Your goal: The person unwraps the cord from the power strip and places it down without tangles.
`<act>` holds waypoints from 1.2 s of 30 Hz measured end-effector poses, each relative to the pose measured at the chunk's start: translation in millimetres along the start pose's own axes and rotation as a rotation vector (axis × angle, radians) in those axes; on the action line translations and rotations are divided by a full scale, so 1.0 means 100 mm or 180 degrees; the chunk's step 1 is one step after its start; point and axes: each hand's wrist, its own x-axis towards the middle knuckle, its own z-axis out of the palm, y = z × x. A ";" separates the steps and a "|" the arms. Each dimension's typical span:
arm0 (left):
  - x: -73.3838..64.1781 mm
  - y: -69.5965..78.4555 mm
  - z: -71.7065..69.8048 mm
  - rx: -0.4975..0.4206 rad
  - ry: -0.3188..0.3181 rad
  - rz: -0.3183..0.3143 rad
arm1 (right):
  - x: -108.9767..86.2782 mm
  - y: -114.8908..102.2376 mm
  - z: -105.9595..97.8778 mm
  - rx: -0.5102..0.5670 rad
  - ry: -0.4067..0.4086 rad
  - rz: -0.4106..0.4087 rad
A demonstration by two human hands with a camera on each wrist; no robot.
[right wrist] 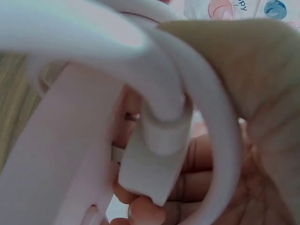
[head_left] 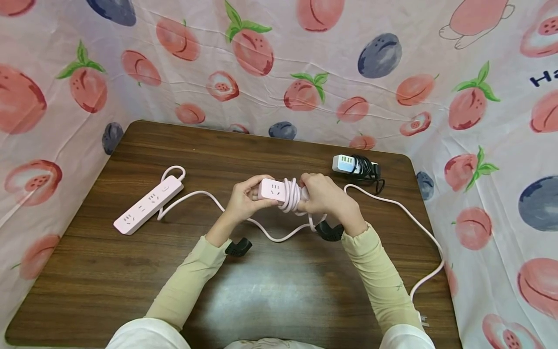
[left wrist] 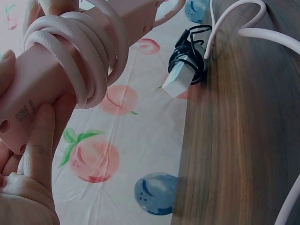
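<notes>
Well inside tbl edges [head_left: 270,140]: hands [head_left: 242,199] [head_left: 328,198], strip [head_left: 272,190]

Head view downward, 2 wrist close-ups

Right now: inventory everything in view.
power strips: 2, pink, one held, one table left
cords: count unclear, pink, on strip, across table
plugs: 2, pale, right hand, table right
ported block: 1, white, back right
cable: 1, black, round block
table: 1, brown, below
fruit-print cloth: count unclear, white, around table
wrist pieces: 2, black, wrists
shirt: 1, white, bottom
sleeves: 2, pale yellow, forearms
left hand: 1, on strip
right hand: 1, on plug
</notes>
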 end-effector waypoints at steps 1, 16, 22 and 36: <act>0.00 0.00 0.00 0.0011 -0.0003 0.0016 | 0.00 0.00 0.00 -0.0008 -0.0005 -0.0021; 0.00 -0.05 -0.06 0.0041 0.0135 0.0098 | -0.03 0.04 0.03 0.0225 0.0474 -0.0234; 0.01 -0.03 -0.04 -0.0041 0.0210 0.0113 | -0.07 0.03 0.00 0.0322 0.0765 -0.0228; 0.00 0.00 -0.08 0.0025 0.0294 0.0071 | -0.08 0.07 -0.06 0.0526 0.0820 -0.0308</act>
